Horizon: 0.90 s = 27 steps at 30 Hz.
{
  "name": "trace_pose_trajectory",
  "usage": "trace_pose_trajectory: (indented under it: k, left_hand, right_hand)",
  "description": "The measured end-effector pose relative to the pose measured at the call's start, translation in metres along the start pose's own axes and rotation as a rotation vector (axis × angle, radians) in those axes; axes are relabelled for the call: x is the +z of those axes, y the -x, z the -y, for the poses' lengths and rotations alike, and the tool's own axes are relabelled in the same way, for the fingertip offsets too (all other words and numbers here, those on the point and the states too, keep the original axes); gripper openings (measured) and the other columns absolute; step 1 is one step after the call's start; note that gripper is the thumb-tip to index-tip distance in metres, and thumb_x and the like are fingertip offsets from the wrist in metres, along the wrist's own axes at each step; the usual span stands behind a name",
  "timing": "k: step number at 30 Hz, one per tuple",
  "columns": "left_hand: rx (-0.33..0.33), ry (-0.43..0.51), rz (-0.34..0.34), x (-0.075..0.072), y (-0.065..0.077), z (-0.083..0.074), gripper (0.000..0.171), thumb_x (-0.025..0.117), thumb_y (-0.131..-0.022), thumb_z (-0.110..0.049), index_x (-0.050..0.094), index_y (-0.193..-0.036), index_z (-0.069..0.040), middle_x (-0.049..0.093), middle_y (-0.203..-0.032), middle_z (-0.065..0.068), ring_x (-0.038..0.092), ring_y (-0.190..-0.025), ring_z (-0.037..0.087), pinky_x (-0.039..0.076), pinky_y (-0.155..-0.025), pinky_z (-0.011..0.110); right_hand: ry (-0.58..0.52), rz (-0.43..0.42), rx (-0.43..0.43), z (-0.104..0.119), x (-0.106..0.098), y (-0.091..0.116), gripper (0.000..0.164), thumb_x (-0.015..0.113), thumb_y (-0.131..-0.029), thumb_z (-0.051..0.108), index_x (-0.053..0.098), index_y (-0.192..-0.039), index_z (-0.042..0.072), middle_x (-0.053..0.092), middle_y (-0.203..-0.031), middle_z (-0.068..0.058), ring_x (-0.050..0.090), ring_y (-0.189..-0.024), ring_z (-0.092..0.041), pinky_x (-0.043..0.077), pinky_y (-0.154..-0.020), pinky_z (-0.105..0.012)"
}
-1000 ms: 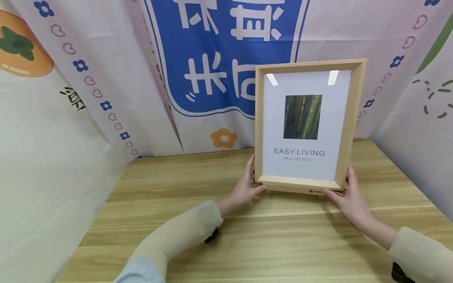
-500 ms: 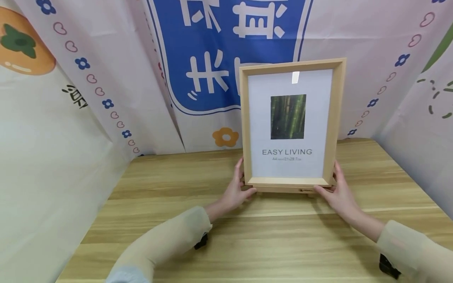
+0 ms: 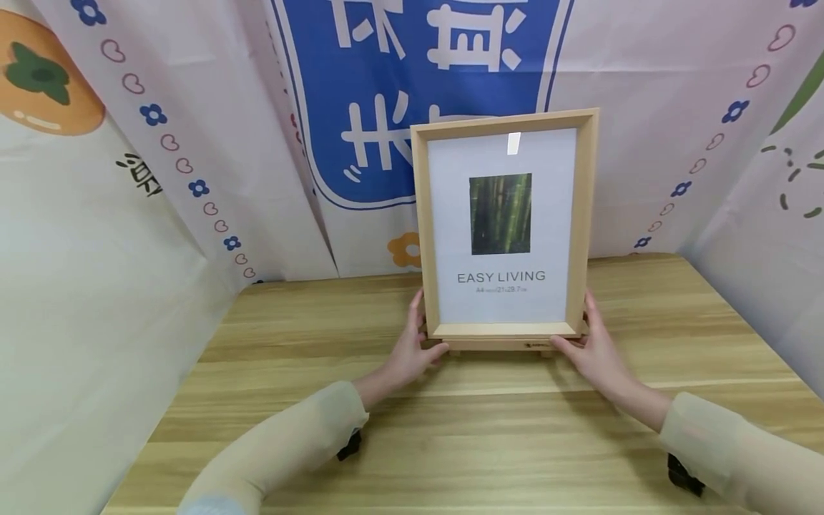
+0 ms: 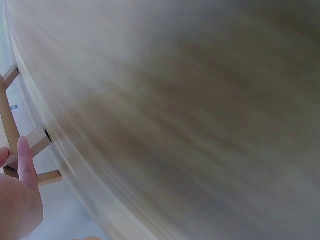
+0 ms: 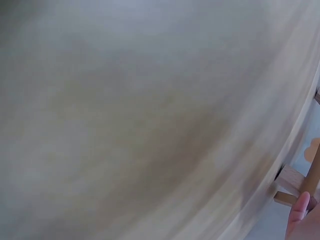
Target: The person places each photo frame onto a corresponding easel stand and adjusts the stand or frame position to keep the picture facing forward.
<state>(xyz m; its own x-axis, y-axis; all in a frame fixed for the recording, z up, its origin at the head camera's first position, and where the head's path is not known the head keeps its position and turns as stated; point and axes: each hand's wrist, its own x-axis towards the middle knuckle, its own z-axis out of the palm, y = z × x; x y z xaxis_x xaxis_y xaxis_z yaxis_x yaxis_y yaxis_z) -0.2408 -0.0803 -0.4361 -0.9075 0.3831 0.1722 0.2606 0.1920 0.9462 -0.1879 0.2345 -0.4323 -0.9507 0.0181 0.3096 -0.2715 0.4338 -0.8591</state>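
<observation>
A light-wood picture frame (image 3: 423, 236) stands nearly upright on the ledge of a small wooden easel (image 3: 489, 345). Its white insert (image 3: 508, 157) has a bamboo picture and the words EASY LIVING. My left hand (image 3: 408, 354) grips the left end of the ledge, thumb in front and fingers at the side and behind. At the opposite end, my right hand (image 3: 599, 361) holds the ledge the same way. Easel legs (image 4: 40, 141) show by my fingers in the left wrist view. The right wrist view catches another easel leg (image 5: 290, 179). The frame hides most of the easel.
The wood-grain table (image 3: 412, 443) runs back to a printed cloth (image 3: 206, 86) behind it. Pale side cloths (image 3: 77, 322) hang at left and right. Dark wrist devices (image 3: 350, 445) sit under both sleeves.
Both hands have shifted left across the table, carrying the easel and the picture frame along. The grip looks the same. The glare on the frame's front has changed.
</observation>
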Motion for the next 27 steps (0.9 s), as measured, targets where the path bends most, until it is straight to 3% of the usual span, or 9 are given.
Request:
trace_pose_trajectory:
  k: [6, 16, 27]
  left_hand:
    - [-0.004, -0.011, -0.016, -0.009, 0.004, 0.002, 0.108, 0.065, -0.086, 0.013, -0.005, -0.155, -0.031, 0.04, -0.139, 0.029, 0.057, -0.108, 0.045, 0.06, -0.061, 0.042]
    - [-0.017, -0.015, -0.033, -0.018, 0.008, 0.003, 0.107, 0.064, -0.086, 0.013, -0.005, -0.155, -0.031, 0.037, -0.142, 0.029, 0.056, -0.11, 0.047, 0.06, -0.062, 0.045]
    - [0.0, -0.005, -0.036, -0.022, 0.011, 0.002, 0.106, 0.065, -0.086, 0.012, -0.006, -0.156, -0.024, 0.038, -0.139, 0.032, 0.056, -0.109, 0.048, 0.06, -0.061, 0.044]
  right_hand:
    - [0.004, 0.018, -0.013, -0.001, 0.01, -0.005, 0.102, 0.07, -0.088, 0.0, -0.005, -0.156, 0.012, 0.028, -0.145, -0.034, 0.047, -0.117, -0.05, 0.05, -0.09, -0.048]
    - [-0.038, 0.049, 0.008, 0.002, 0.017, -0.01, 0.104, 0.071, -0.088, 0.003, -0.005, -0.157, 0.017, 0.029, -0.145, -0.033, 0.047, -0.117, -0.05, 0.049, -0.092, -0.048]
    - [-0.046, 0.07, 0.04, 0.005, 0.02, -0.012, 0.105, 0.07, -0.088, 0.003, -0.008, -0.156, 0.02, 0.028, -0.145, -0.034, 0.052, -0.112, -0.053, 0.05, -0.092, -0.045]
